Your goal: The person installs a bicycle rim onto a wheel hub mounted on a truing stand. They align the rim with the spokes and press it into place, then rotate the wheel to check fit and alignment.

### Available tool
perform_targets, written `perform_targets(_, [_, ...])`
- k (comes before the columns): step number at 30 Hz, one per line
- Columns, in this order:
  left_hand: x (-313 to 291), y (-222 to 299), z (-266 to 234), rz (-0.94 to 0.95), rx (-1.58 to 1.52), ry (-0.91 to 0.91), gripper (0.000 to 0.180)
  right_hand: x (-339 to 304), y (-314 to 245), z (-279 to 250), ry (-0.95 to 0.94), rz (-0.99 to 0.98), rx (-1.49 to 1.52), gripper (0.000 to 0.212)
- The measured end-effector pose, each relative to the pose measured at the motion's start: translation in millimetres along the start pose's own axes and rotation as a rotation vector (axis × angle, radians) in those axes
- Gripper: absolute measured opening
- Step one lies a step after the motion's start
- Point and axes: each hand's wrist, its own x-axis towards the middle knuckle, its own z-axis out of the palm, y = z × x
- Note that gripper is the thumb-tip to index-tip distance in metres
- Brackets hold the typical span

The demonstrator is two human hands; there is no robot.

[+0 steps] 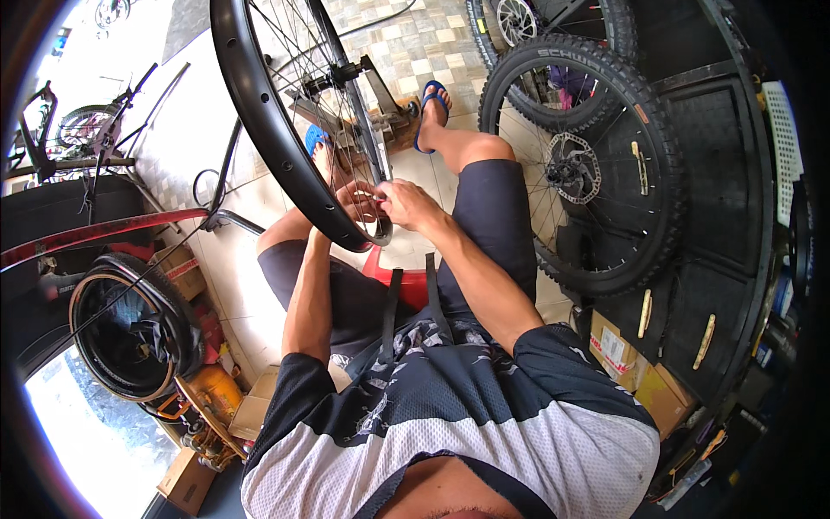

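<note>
A bare bicycle wheel with a wide black rim [275, 143] stands upright between my legs, its hub [333, 78] held in a metal truing stand [380, 102]. My left hand [353, 201] reaches among the spokes at the near part of the rim, with its fingers bent. From the right side, my right hand [410, 206] meets it there in a pinch. A small reddish bit shows between the fingertips of the two hands, too small to name. The rim and spokes partly hide my left fingers.
Two tired wheels with disc rotors lean at the right, the nearer tyre [670, 186] beside my knee. They rest by black cabinets [718, 156]. At left are a red bar-like tube [112, 233], another wheel [121, 324] and cardboard boxes [255, 402]. A red stool [406, 290] is under me.
</note>
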Motion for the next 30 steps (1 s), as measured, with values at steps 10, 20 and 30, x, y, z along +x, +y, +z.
perform_targets(10, [27, -18, -2, 0.248, 0.264, 0.301, 0.030, 0, 30, -23, 0.240, 0.352, 0.081, 0.026])
perform_targets(20, [27, -19, 4, 0.259, 0.335, 0.342, 0.023, 10, 37, 19, 0.065, 0.398, 0.171, 0.032])
perform_targets(30, [21, -15, 5, 0.208, 0.375, 0.316, 0.033, 6, 32, 15, 0.014, 0.212, 0.284, 0.033])
